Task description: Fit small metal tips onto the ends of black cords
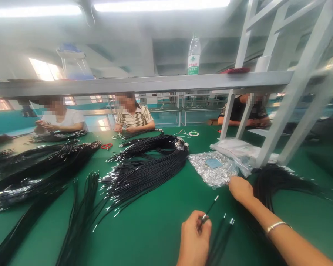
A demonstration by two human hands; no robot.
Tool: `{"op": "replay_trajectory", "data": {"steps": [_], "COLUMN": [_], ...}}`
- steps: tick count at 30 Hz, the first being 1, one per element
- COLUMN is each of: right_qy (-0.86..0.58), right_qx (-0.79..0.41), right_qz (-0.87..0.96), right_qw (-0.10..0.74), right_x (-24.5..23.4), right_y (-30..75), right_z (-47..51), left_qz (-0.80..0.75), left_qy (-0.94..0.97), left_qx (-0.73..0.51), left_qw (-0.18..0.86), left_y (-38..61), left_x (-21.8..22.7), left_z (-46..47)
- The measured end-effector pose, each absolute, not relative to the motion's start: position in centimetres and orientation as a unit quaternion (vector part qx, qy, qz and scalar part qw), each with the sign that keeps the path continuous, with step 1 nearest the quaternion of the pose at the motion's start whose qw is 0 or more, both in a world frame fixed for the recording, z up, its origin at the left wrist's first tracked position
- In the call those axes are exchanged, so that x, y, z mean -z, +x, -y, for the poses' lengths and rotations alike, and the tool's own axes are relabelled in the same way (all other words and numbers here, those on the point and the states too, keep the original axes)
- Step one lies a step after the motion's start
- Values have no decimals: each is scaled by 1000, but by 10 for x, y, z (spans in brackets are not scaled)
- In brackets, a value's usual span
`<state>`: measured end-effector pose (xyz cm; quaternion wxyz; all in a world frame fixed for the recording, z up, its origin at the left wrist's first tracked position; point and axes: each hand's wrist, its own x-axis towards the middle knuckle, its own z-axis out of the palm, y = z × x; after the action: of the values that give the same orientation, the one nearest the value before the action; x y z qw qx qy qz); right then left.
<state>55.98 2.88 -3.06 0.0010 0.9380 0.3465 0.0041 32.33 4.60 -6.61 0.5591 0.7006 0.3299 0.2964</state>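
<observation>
My left hand (194, 236) pinches a thin black cord (211, 207) with a silver metal tip, low in the middle of the view. More black cords with metal ends (223, 231) lie just right of it. My right hand (240, 188), with a silver bracelet on its wrist, reaches forward and touches the near edge of a clear plastic bag of small silver metal parts (212, 168) on the green table (161, 225); whether its fingers hold a part is hidden.
Large bundles of black cords (144, 166) cover the table's middle and left (39, 166); another bundle (280, 184) lies right. Red scissors (107, 146) lie farther back. A white shelf frame (274, 122) stands right. A water bottle (193, 55) stands on the shelf. Three people work across the table.
</observation>
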Motion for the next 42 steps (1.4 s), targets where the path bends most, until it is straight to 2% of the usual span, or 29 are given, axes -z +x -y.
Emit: {"op": "replay_trajectory", "data": {"steps": [7, 14, 18, 24, 26, 28, 30, 33, 42], "right_qy": [930, 902, 884, 809, 753, 656, 549, 499, 521], "right_qx": [3, 24, 48, 166, 225, 303, 366, 393, 398], "right_qz": [-366, -430, -447, -426, -393, -319, -231, -189, -215], "right_qw": [21, -31, -130, -370, -477, -613, -715, -749, -724], "right_x": [21, 23, 25, 17, 17, 19, 22, 25, 22], "right_y": [557, 530, 519, 513, 503, 491, 481, 474, 473], "right_z": [-32, -27, -23, 0, 12, 22, 27, 26, 27], "left_qz": [-319, -320, -321, -321, -323, -326, -331, -337, -335], "left_qy": [721, 726, 725, 726, 726, 728, 733, 735, 747], "left_qx": [-292, -282, -284, -289, -283, -274, -264, -251, -254], "left_qw": [541, 539, 539, 535, 537, 536, 533, 531, 516], "left_y": [320, 321, 320, 322, 322, 321, 320, 318, 318], "left_x": [64, 64, 64, 66, 63, 57, 53, 49, 46], "left_z": [-47, -48, -49, -51, -50, -48, -46, -45, -44]}}
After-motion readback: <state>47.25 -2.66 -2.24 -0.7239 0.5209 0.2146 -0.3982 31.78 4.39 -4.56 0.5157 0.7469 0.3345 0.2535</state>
